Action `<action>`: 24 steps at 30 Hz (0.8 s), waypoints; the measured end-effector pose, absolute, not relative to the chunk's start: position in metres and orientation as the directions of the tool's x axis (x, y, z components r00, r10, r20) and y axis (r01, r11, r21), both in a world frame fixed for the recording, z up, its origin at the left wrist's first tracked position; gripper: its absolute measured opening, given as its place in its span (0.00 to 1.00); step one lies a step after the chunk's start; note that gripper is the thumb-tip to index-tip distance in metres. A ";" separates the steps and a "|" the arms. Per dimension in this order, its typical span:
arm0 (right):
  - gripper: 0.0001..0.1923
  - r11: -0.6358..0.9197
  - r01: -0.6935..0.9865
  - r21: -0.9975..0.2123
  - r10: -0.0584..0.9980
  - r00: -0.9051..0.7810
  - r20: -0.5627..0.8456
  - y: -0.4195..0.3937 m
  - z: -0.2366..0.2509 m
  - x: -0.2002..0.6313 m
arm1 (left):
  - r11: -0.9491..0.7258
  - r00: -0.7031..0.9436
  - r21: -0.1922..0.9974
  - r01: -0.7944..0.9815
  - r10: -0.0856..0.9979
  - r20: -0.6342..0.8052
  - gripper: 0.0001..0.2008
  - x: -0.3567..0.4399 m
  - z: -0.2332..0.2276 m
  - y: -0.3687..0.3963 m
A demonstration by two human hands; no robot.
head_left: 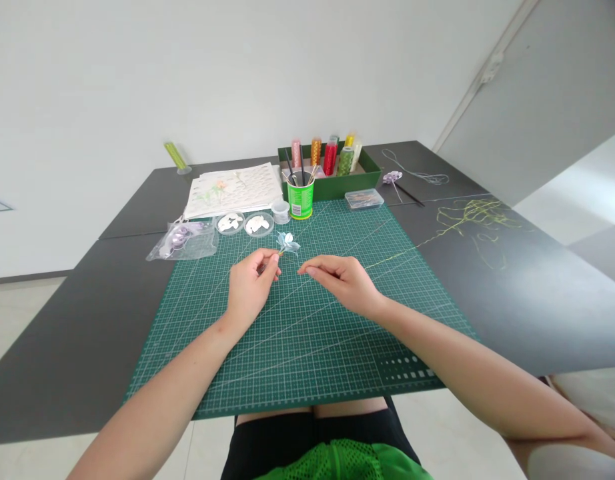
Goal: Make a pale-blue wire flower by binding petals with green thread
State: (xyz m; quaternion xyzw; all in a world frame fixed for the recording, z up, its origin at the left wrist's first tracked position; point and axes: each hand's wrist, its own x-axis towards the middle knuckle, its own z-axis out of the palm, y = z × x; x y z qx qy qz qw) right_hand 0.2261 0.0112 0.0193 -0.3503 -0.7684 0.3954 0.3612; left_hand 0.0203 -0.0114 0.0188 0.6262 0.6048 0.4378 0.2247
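Observation:
A small pale-blue flower (288, 244) stands up from my left hand (253, 279), whose thumb and fingers pinch its short stem above the cutting mat (287, 347). To the right, with a small gap between, my right hand (343, 283) is closed in a pinch, fingertips pointing toward the flower. A thin yellow-green thread (395, 257) runs from behind this hand across the mat to a loose tangle on the dark table. The thread's end at my fingertips is too fine to make out.
Beyond the hands are two dishes of white pieces (259, 225), a green can (301, 200) of tools, and a green box (332, 190) with thread spools. At left lie a plastic bag (187, 241) and papers (237, 190); at right, a clear case (364, 199) and a purple flower (392, 177).

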 end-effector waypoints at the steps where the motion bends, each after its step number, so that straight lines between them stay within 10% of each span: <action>1: 0.15 0.435 0.225 -0.872 0.824 -0.489 0.285 0.011 0.023 0.228 | -0.166 -0.091 0.805 0.569 0.961 0.262 0.10 0.021 0.019 -0.011; 24: 0.10 0.378 0.142 -0.915 0.833 -0.484 0.269 0.035 0.017 0.235 | -0.278 0.383 0.713 0.643 0.924 0.014 0.08 0.039 0.029 -0.030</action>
